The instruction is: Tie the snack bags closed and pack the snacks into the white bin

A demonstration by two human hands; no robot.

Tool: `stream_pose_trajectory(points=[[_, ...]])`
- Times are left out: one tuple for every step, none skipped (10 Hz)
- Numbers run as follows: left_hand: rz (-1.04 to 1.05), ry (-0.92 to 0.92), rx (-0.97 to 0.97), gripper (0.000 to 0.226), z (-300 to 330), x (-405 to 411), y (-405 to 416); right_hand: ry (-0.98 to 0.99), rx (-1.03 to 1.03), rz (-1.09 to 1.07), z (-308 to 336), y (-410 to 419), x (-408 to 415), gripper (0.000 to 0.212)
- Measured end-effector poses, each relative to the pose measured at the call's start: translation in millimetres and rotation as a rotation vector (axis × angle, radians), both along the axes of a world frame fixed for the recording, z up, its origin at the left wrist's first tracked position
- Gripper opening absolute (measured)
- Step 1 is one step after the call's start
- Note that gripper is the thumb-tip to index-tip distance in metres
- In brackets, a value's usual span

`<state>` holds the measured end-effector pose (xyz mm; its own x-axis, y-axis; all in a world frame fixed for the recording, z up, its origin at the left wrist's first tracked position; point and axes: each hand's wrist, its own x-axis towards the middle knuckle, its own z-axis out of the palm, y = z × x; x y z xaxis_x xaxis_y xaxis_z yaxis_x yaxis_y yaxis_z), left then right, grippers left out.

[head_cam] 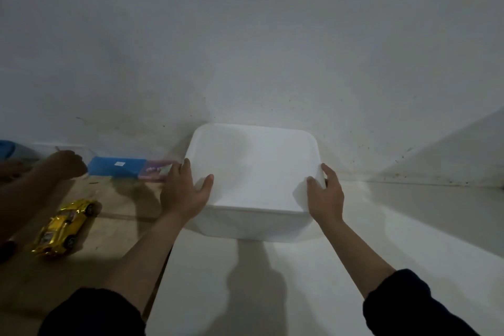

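A white bin (255,172) with a white lid on top stands on a white surface against the wall. My left hand (185,189) grips its left side, thumb on the lid and fingers round the edge. My right hand (326,194) holds the right side the same way. The lid hides whatever is inside. No snack bags show anywhere in view.
A gold toy car (64,228) lies on the brown floor at the left. A blue box (117,168) and a pink packet (156,170) sit by the wall. Another person's arm (41,180) reaches in from the left. The wall stands close behind the bin.
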<state>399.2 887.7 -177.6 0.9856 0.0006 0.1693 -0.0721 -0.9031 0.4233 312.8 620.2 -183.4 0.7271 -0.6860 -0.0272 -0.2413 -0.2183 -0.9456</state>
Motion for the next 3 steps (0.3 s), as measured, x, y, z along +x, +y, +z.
stream_pose_trajectory(points=[[-0.038, 0.007, 0.011, 0.072, 1.2, -5.4, 3.6, 0.009, 0.011, 0.000, 2.0, 3.0, -1.7, 0.048], [-0.014, 0.063, 0.062, 0.077, 8.8, -3.4, 2.7, 0.025, 0.038, 0.005, 6.3, 5.1, -2.7, 0.049], [0.014, -0.032, 0.119, 0.073, 16.1, -13.4, 1.3, 0.091, -0.021, 0.038, 18.5, 10.9, -9.3, 0.054]])
